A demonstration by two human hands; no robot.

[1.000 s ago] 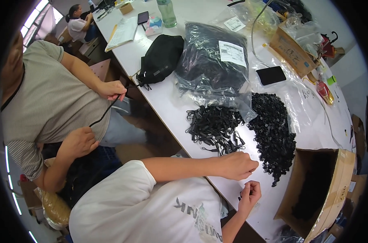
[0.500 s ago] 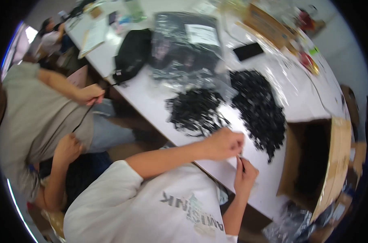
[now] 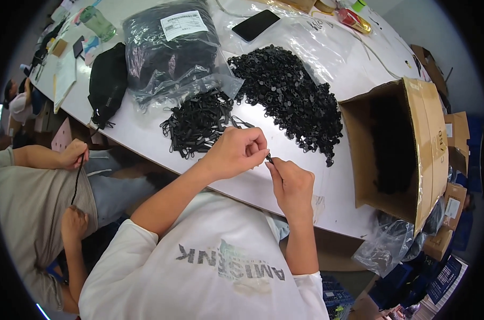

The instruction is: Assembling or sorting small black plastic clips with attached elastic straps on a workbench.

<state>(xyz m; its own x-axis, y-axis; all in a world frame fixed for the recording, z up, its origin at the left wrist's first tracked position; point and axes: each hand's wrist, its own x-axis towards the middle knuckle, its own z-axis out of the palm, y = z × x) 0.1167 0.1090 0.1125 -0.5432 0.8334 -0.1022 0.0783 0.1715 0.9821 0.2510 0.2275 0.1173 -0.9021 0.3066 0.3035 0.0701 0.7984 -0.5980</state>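
1. Head view: both hands meet over the near table edge, left hand (image 3: 235,152) and right hand (image 3: 291,184) each with fingers pinched together on 1 small black piece (image 3: 269,157) held between them.
2. Judged step: fitting that piece by fingertip; the next move calls for a steady pinch and fine alignment.
3. Beyond lie a tangle of black cords (image 3: 199,122) and a heap of black parts (image 3: 292,96) on the white table (image 3: 146,136).
4. An open cardboard box (image 3: 412,154) stands right; another person's hand (image 3: 74,153) works at the left.
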